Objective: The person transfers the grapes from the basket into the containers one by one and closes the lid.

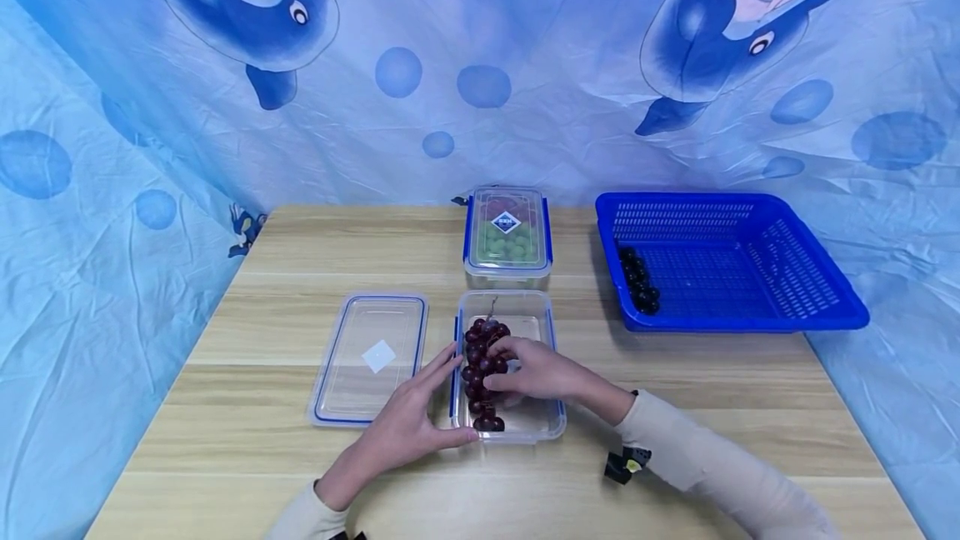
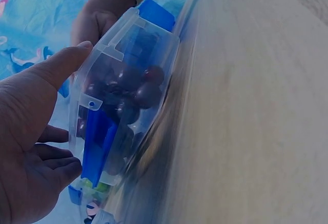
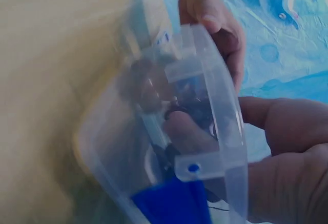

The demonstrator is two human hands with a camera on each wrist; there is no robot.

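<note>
A bunch of dark red grapes (image 1: 475, 373) lies along the left side of a clear plastic container (image 1: 534, 423) with blue clips. Reaching in over the container's right wall, my right hand (image 1: 536, 369) holds the bunch between curled fingers and thumb. My left hand (image 1: 405, 423) rests against the container's left side and front corner, its fingers extended and thumb spread. The left wrist view shows that thumb at the rim, with grapes (image 2: 148, 95) visible through the wall. In the right wrist view, a finger (image 3: 187, 134) shows through the clear plastic beside the grapes.
To the left lies a clear lid (image 1: 345, 382) with a blue seal and white label. Behind the container stands a lidded box (image 1: 510, 265) with green and reddish fruit. A blue basket (image 1: 720, 325) at the right holds dark grapes (image 1: 637, 277). A dolphin-print curtain (image 1: 525, 148) hangs behind.
</note>
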